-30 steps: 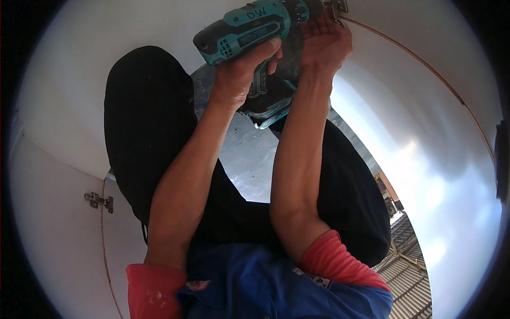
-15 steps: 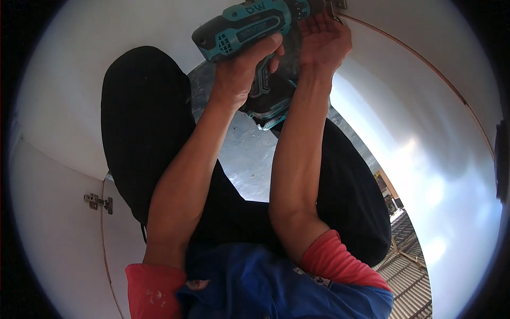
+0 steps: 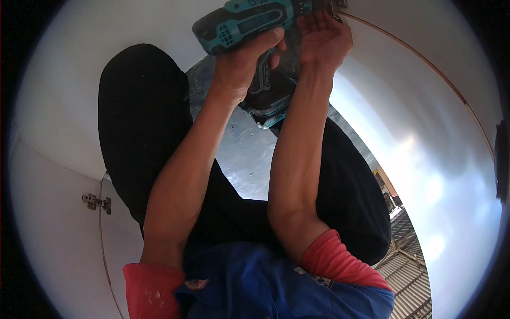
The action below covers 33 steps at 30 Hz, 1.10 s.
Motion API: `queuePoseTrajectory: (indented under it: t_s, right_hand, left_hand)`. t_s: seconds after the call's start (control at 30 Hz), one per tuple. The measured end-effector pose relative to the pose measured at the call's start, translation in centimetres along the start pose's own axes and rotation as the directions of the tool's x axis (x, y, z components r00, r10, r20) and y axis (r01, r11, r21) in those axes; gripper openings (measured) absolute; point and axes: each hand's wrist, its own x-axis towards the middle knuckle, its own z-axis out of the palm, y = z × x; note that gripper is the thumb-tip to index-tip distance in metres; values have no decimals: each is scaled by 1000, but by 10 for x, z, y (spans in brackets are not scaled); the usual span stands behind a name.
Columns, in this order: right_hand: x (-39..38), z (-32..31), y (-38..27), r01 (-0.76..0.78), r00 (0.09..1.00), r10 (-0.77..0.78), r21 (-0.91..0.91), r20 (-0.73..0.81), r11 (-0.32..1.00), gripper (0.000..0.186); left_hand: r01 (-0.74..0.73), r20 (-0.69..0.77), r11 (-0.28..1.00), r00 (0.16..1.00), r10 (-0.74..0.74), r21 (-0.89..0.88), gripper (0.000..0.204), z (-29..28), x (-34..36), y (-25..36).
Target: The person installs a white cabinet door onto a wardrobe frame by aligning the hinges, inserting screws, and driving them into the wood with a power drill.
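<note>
Cordless drill (image 3: 239,29), teal and black, was at top of view, upper edge cropped, nose pointing right. Left hand (image 3: 240,63) had it: fingers wrapped round the handle, firmly closed by the look of it, thumb laid along the underside of the drill body. Trigger finger position unclear. Left forearm (image 3: 183,175) came up to the drill from lower left, nearly straight through the wrist. Right hand (image 3: 325,45) was just right of the drill's handle, palm turned to camera, fingers up and slightly bent beside the drill's nose. Fingertips partly hidden, so can't tell if they pinched or steadied anything. Right forearm (image 3: 300,138) rose steeply below the drill's nose, elbow bent. Battery pack (image 3: 268,101) sat at the drill's lower end, between the forearms. Metal hinge (image 3: 340,4) was just right of the drill's nose; second hinge (image 3: 91,201) well below and left of the drill. Grey floor (image 3: 244,154) below it.
</note>
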Motion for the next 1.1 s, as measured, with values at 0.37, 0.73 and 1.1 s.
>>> queuePoseTrajectory:
  t_s: [0.37,0.73,1.1]
  right_hand:
    - [5,-2,-1,-66,998,66,20,-18,998,27]
    - [7,-4,-21,-168,986,167,-207,-23,964,31]
    - [-53,36,-63,-179,981,188,-570,-43,802,45]
  left_hand:
    - [-57,63,997,997,54,43,16,-2,2,-5]
    - [100,4,992,995,-100,-80,19,6,1,7]
    - [114,21,988,993,-112,-107,23,7,7,7]
